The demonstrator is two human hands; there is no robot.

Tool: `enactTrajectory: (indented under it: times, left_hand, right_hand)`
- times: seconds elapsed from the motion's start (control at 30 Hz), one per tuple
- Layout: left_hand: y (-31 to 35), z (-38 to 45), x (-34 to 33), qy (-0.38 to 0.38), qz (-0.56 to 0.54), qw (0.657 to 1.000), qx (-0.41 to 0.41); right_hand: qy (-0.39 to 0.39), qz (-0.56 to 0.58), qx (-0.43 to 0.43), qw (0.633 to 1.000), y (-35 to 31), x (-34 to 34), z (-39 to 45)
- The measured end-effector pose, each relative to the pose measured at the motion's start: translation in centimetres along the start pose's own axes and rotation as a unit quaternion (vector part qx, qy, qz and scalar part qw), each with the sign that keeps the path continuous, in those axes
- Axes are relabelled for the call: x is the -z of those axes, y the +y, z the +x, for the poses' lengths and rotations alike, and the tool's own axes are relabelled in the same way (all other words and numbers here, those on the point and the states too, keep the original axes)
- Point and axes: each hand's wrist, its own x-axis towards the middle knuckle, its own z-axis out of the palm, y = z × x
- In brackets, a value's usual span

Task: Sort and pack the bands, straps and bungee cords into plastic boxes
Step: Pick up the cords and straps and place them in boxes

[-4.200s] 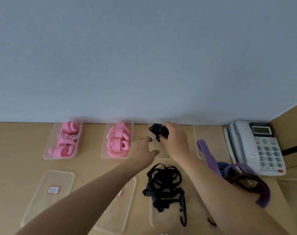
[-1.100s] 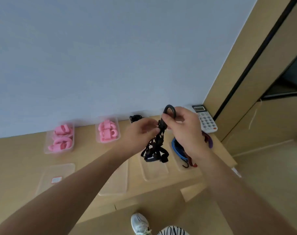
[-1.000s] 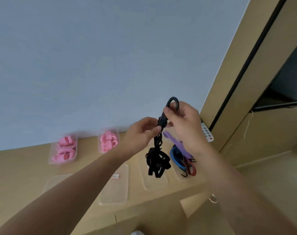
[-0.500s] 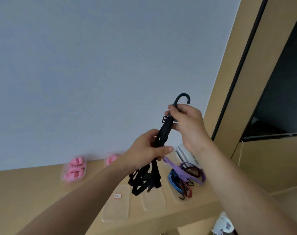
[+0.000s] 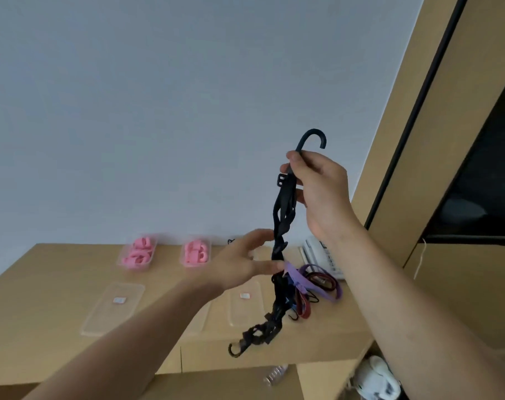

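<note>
Your right hand [image 5: 317, 192] pinches the tangled black bungee cord with hooked ends [image 5: 283, 223] just below its top hook, so it hangs above the tabletop [image 5: 43, 284]. Your left hand [image 5: 239, 264] has a wide grip, fingers spread beside the cord. Farther back sit two clear plastic boxes of pink bands [image 5: 137, 254].
</note>
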Motion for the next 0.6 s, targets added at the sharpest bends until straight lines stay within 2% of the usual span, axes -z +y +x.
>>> enactTrajectory:
  times: [0.13,0.3,0.43,0.53,0.6]
  left_hand:
    - [3.7,-0.1,-3.5,0.004,-0.167,0.986,-0.023]
    - [6.4,-0.7,-5.8,0.063,-0.229,0.971,-0.01]
    - [6.9,-1.9,-6.8,0.071,-0.273,0.958,0.06]
    - [7.0,-2.7,-6.9,0.051,-0.334,0.937,0.094]
    - [7.0,-3.0,-7.0,0.044,-0.333,0.938,0.084]
  right_hand:
    - [-0.062,-0.004,0.004,0.998,-0.3,2.7,-0.6]
    - [-0.152,-0.092,0.039,0.983,0.6,5.6,-1.8]
    - [-0.135,-0.179,0.178,0.958,1.8,7.3,-2.0]
    - [-0.148,-0.247,0.304,0.908,3.4,8.1,-2.4]
    - [-0.164,-0.305,0.34,0.874,4.4,8.6,-2.8]
